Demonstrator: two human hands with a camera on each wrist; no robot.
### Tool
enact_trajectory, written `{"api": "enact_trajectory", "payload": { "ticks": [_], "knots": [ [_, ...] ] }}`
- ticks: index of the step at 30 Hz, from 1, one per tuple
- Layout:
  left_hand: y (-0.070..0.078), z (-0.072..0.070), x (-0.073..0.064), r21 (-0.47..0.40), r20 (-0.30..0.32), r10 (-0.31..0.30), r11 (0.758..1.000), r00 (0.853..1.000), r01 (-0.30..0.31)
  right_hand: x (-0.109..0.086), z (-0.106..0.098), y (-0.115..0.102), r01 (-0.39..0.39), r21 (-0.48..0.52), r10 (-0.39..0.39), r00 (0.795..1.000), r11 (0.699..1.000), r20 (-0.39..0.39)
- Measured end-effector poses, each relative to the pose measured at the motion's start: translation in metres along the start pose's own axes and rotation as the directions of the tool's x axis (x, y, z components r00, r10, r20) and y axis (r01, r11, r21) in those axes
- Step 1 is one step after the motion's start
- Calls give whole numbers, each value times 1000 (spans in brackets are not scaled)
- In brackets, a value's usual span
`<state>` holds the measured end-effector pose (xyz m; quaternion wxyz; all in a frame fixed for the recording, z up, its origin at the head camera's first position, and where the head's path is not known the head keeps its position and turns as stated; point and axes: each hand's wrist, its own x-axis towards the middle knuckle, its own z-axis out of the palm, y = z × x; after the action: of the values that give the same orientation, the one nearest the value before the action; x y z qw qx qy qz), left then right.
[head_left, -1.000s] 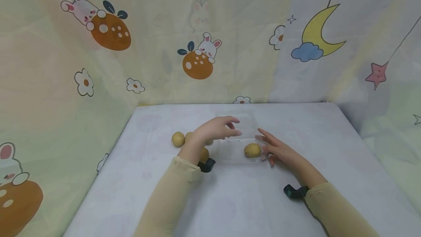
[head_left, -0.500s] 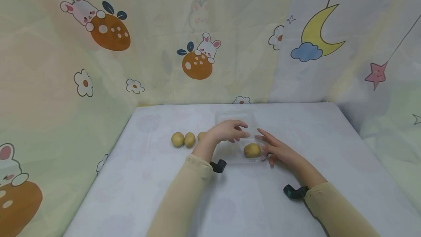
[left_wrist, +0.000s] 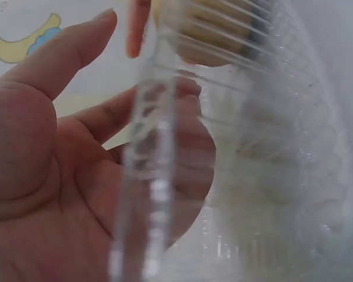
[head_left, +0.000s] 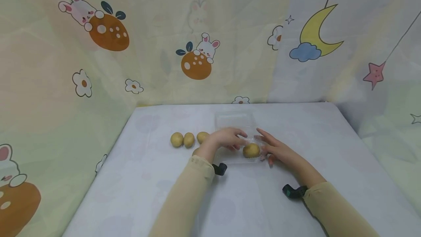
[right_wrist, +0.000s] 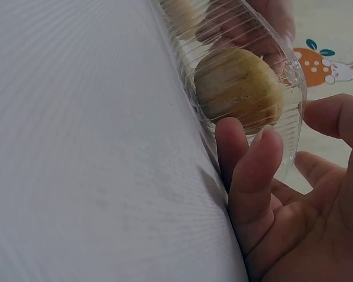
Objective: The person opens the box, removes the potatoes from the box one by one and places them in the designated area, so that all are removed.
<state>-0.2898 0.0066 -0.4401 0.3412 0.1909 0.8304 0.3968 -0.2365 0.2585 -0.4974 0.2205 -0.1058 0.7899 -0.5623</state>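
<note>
A clear plastic box lies on the table with its lid folded back. One potato sits at the right end inside it. My left hand reaches over the box's left part, its fingers near that potato. In the left wrist view the left palm holds nothing, and the ribbed clear wall crosses in front of the fingers. My right hand touches the right end of the box from outside. The right wrist view shows its fingertips against the wall, beside the potato.
Several potatoes lie left of the box: one at the far left, another beside it, one near the left wrist, and one partly hidden behind that wrist. A white cloth covers the table; a printed curtain hangs behind.
My left hand has moved right and then lower over the box, toward the potato inside, uncovering the potatoes at the left. My right hand has stayed at the box's right end.
</note>
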Motion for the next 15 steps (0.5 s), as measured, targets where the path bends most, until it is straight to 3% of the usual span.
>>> {"api": "enact_trajectory", "payload": {
  "ticks": [15],
  "knots": [
    [-7, 8, 4, 98, 105, 19, 995, 994, -29, 0, 1, 1, 16, 9, -16, 1000, 1000, 4]
  ]
}}
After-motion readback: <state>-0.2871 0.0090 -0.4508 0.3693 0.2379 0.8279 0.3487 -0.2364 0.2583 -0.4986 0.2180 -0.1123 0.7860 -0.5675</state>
